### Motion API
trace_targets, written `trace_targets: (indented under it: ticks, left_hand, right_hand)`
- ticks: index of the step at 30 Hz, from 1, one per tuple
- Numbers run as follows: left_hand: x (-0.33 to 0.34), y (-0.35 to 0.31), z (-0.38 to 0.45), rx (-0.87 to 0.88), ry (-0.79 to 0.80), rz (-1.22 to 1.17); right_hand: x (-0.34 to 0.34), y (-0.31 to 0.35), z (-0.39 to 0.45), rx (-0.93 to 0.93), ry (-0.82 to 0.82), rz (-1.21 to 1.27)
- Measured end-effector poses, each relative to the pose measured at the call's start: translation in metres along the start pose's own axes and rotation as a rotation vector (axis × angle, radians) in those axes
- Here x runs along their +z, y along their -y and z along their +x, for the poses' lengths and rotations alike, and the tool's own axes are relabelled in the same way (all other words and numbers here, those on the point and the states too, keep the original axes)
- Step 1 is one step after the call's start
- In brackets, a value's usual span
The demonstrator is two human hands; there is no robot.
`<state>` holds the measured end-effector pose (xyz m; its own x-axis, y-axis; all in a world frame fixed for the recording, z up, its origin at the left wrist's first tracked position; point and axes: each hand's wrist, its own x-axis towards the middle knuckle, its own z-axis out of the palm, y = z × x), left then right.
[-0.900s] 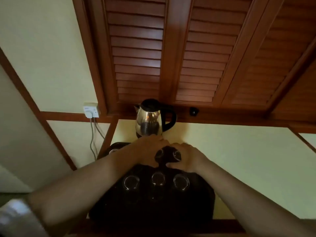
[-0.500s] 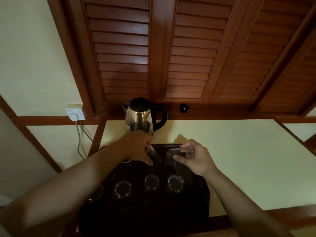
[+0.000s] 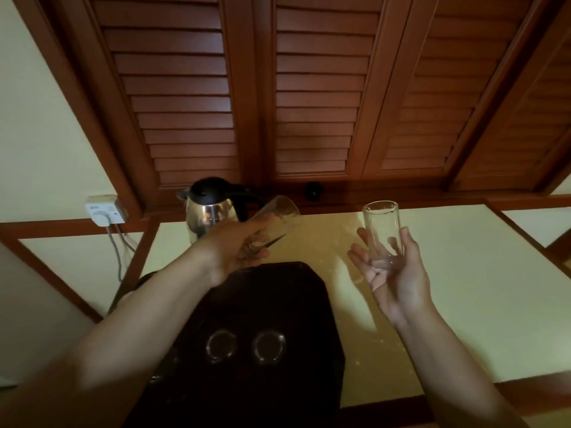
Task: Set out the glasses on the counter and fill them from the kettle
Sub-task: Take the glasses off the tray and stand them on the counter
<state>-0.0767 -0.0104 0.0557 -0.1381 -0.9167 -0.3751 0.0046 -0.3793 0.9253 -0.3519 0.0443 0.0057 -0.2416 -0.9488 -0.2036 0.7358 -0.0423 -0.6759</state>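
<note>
My left hand (image 3: 234, 251) grips a clear glass (image 3: 279, 216) tilted with its mouth up and to the right, above the far edge of the dark tray (image 3: 309, 304). Out to the right, over the pale counter (image 3: 479, 304), my right hand (image 3: 392, 273) holds a second clear glass (image 3: 381, 230) upright, palm turned up. Two more glasses (image 3: 221, 347) (image 3: 268, 345) stand on the tray near me. The steel kettle (image 3: 210, 211) with a black lid stands behind my left hand at the back of the counter.
Louvred wooden doors (image 3: 309, 103) rise behind the counter. A wall socket (image 3: 103, 211) with a plug and cords sits left of the kettle. The counter has a wooden front edge (image 3: 463, 393). My left forearm hides part of the tray's left side.
Both hands lifted a glass each off the tray. The right hand carried its glass to the right over the counter and turned it upright; the left raised and tilted its glass.
</note>
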Motion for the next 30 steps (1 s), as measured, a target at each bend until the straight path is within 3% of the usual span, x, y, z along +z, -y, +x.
trace_targets:
  ticks: [6, 10, 14, 16, 19, 23, 26, 30]
  left_hand:
    - [0.085, 0.001, 0.032, -0.029, -0.012, -0.208]
    - [0.137, 0.018, 0.052, -0.002, -0.012, -0.235]
    - [0.179, 0.049, 0.077, 0.005, -0.157, -0.285]
    - [0.196, 0.062, 0.086, 0.032, -0.203, -0.297]
    - [0.22, 0.075, 0.095, 0.144, -0.23, -0.127]
    - [0.24, 0.09, 0.113, 0.27, -0.256, 0.015]
    - [0.246, 0.106, 0.135, 0.338, -0.283, 0.106]
    - [0.251, 0.116, 0.15, 0.292, -0.251, 0.121]
  right_hand:
    - [-0.054, 0.053, 0.059, 0.147, 0.16, -0.223]
    - [-0.093, 0.076, 0.09, 0.172, 0.282, -0.202]
    - [-0.113, 0.097, 0.115, -0.002, 0.369, -0.749]
    - [-0.119, 0.103, 0.126, -0.096, 0.393, -0.818]
    - [-0.135, 0.097, 0.145, -0.304, 0.426, -0.971]
    - [-0.151, 0.09, 0.161, -0.278, 0.315, -1.039]
    - [-0.162, 0.086, 0.169, -0.419, 0.343, -1.213]
    - [-0.172, 0.081, 0.183, -0.379, 0.308, -1.191]
